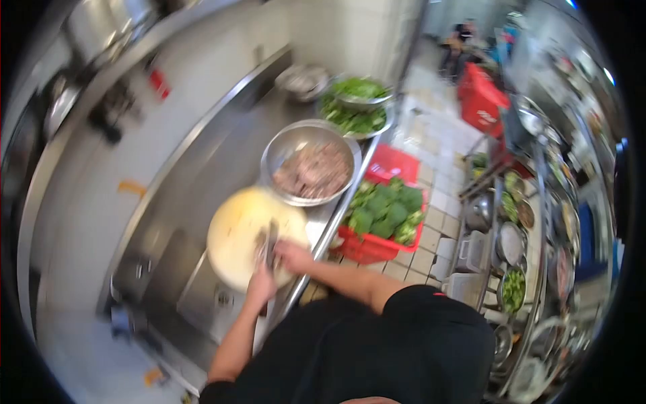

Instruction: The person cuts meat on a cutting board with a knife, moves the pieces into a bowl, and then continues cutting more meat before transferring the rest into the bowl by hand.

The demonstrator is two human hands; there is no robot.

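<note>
A round, pale cutting board [232, 232] lies on the steel counter in front of me, with both my hands at its near right side. My left hand [261, 284] is closed at the near end of a knife [271, 246], whose grey blade points away across the board. Right beside the blade, my right hand [293, 257] has its fingers curled; what they hold is hidden. A small dark heap, perhaps meat, [260, 241] lies against the blade, blurred. Just beyond the board stands a steel bowl [269, 151] of sliced meat [315, 172].
Leafy greens fill bowls [356, 116] at the counter's far end, near another metal bowl [301, 82]. A red crate [367, 250] of broccoli [385, 210] stands right of the counter. Racks with food bowls [513, 289] line the right side. A person [461, 42] is far back.
</note>
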